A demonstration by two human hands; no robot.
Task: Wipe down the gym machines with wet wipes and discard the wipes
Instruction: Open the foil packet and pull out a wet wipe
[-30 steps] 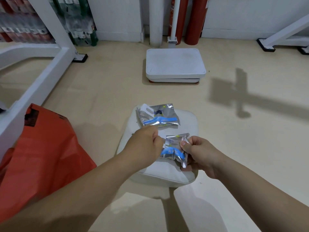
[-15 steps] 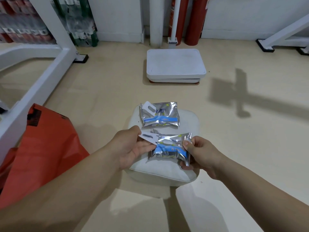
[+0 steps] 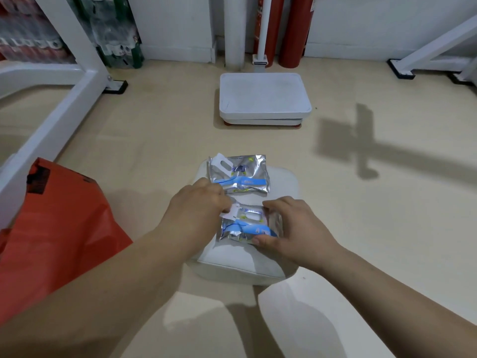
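Beige floor (image 3: pixel 154 130), you're pinching the flap (image 3: pixel 230 211) of the wipes pack (image 3: pixel 245 228) on the seat pad (image 3: pixel 245 264) with your left hand (image 3: pixel 196 210), right hand (image 3: pixel 291 228) gripping its side (second pack (image 3: pixel 240 177) lying at the pad's far edge).

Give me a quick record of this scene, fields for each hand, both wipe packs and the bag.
left hand: pinches the white flap of the near pack
right hand: grips the near pack's right end
near pack: on the white seat pad, flap lifted
far pack: lies on the pad beyond the hands
orange bag: on the floor, left of the pad
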